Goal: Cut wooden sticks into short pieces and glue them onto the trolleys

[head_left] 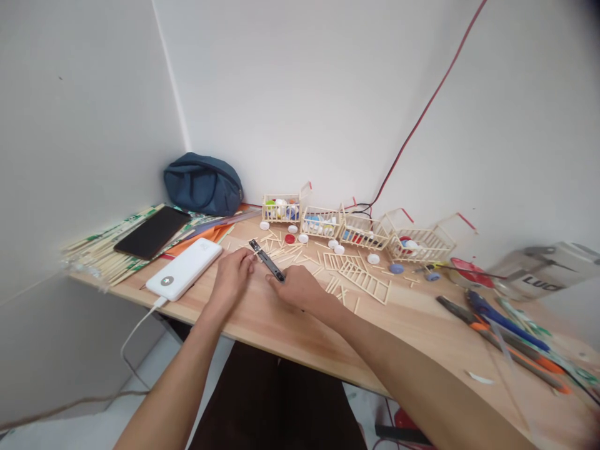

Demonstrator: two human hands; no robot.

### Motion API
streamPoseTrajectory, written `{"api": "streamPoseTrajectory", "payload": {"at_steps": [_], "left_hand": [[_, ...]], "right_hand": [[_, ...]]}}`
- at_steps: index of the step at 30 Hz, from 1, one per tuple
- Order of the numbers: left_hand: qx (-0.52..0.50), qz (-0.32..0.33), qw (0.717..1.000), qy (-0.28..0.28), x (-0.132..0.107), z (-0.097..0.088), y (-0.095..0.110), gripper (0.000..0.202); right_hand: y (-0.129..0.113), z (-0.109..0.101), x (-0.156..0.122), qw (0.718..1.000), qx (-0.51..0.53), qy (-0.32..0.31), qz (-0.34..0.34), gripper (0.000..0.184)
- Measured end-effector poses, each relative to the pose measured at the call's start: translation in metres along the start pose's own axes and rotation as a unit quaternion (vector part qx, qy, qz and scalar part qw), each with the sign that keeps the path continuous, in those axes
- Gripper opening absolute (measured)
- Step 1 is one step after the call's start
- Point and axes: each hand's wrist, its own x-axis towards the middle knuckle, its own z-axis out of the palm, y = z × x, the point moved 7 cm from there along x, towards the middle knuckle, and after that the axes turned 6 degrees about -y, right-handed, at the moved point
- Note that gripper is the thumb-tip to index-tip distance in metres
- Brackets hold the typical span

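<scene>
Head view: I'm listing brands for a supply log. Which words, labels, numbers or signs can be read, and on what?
"LUCI": grey pack at right; last letter uncertain.
White power bank: small white sign on its round button, faint marks at the other end; too small to read.
Stick packs at left: green print, too blurred to read.

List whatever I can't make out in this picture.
All in the head view:
- Anything pinched in the left hand: too small and partly hidden by its fingers.
- Near end of the dark tool: covered by the right hand.
- Contents of the blue bag: hidden by its fabric.
- End of the lettering on the container: blurred.
- Right end of the table: cut off by the picture's edge.
</scene>
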Motion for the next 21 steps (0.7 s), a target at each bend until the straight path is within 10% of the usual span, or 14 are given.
{"api": "streamPoseTrajectory", "payload": {"at_steps": [14,21], "left_hand": [[0.007,-0.013,1.0,0.021,-0.003,-0.005,-0.002,0.027],[-0.051,-0.01,0.998,-0.023,-0.007,0.011,0.025,0.023]], "right_hand": [[0.012,-0.017,-0.014,0.998,0.051,0.046,-0.012,0.049],[0.083,-0.075,-0.054,0.942,0.3,0.148,-0.003,0.053]]}}
